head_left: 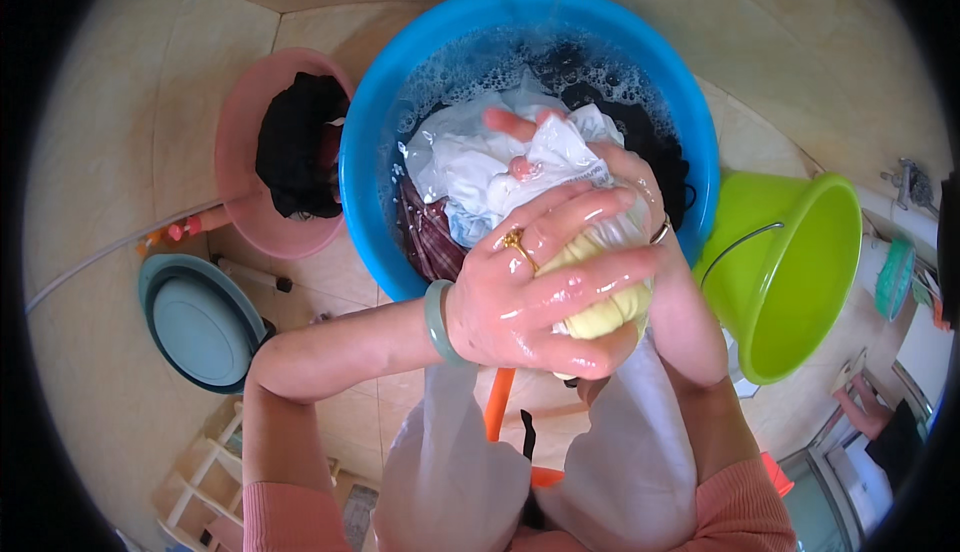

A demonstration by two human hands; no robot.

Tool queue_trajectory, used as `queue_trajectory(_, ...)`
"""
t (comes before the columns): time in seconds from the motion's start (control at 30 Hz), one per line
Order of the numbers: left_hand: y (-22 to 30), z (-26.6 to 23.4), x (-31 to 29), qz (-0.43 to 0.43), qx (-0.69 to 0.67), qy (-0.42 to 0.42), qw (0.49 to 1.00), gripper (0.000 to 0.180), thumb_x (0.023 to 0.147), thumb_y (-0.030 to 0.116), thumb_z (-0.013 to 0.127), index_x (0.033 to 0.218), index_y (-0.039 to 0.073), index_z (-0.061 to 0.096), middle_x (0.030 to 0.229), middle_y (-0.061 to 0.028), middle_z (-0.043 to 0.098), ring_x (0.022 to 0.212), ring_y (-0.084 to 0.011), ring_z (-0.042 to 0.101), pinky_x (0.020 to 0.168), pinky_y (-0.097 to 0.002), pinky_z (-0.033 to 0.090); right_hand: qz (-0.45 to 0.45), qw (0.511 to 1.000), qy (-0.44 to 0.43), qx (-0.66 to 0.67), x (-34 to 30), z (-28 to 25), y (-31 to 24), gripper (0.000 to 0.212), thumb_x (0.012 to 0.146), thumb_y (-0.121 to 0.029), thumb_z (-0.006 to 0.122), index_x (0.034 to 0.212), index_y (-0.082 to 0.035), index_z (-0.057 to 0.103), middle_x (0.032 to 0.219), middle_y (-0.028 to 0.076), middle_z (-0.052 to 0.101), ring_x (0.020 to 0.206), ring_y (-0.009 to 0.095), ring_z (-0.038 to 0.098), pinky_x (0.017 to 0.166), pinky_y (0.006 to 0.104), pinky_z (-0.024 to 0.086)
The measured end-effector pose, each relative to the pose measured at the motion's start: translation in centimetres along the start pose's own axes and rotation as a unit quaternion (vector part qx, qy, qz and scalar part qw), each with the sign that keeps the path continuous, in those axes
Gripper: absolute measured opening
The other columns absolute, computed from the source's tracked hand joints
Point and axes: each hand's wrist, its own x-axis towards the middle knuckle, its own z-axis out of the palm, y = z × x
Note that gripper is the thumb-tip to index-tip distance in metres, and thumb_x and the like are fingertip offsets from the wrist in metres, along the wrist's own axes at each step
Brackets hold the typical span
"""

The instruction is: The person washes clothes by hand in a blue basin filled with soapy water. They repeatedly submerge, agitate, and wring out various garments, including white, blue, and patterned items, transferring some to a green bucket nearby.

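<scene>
My left hand [545,287], wet, with a gold ring and a pale green bangle, is closed over a bunched white and yellow cloth garment [612,310]. On its far side my right hand [632,174] grips the same bundle, with white cloth showing between its fingers. Both hands are above the near part of a large blue basin [362,192]. Soaking in its sudsy water are white clothes [455,157], a maroon plaid garment [430,234] and dark clothes [655,147]. The bundle's underside and parts of the right fingers are hidden.
At the left stands a pink basin [238,142] with black clothing [298,147] in it. Nearer lies a grey-blue basin [205,327]. A lime green bucket [800,282] tilts at the right, and a tap [908,184] is on the wall beyond.
</scene>
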Motion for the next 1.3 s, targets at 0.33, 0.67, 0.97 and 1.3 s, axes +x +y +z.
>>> queue_trajectory(0.33,1.1,-1.2,-1.6,0.062,0.012,-0.128,0.990,0.010,0.074,0.024,0.063,0.084,0.021,0.061,0.110,-0.0105,0.065,0.103,-0.0415,0.063,0.092,-0.0510,0.052,0.100,0.966,0.038,-0.235,0.8,2.2,-1.5,0.020,0.087,-0.011,0.062,0.104,0.000,0.066,0.097,0.009,0.069,0.090,0.017,0.065,0.081,0.0292,0.052)
queue_trajectory(0.67,0.4,-0.7,-2.4,0.150,0.036,-0.190,0.970,0.017,0.070,0.024,0.062,0.082,0.016,0.054,0.108,-0.0102,0.063,0.101,-0.0368,0.063,0.096,-0.0502,0.052,0.075,0.928,0.058,-0.360,1.2,4.6,-1.0,0.028,0.077,-0.005,0.051,0.098,0.004,0.066,0.087,0.013,0.067,0.084,0.019,0.063,0.081,0.0291,0.050)
queue_trajectory(0.97,-0.2,1.2,-4.3,0.205,0.071,-0.218,0.951,0.019,0.070,0.024,0.062,0.081,0.015,0.050,0.101,-0.0088,0.060,0.096,-0.0318,0.062,0.097,-0.0486,0.051,0.056,0.867,0.019,-0.494,1.2,2.0,-0.1,0.020,0.079,0.001,0.050,0.094,0.001,0.064,0.087,0.008,0.065,0.084,0.014,0.062,0.079,0.0270,0.049)
queue_trajectory(1.3,-1.3,3.2,-5.8,0.216,0.076,-0.306,0.924,0.019,0.066,0.028,0.058,0.076,0.018,0.046,0.087,-0.0041,0.055,0.086,-0.0209,0.058,0.082,-0.0320,0.048,-0.016,0.733,0.088,-0.674,1.6,-1.0,1.6,0.019,0.086,-0.013,0.056,0.097,-0.003,0.068,0.081,0.015,0.068,0.065,0.021,0.062,0.064,0.0332,0.048)
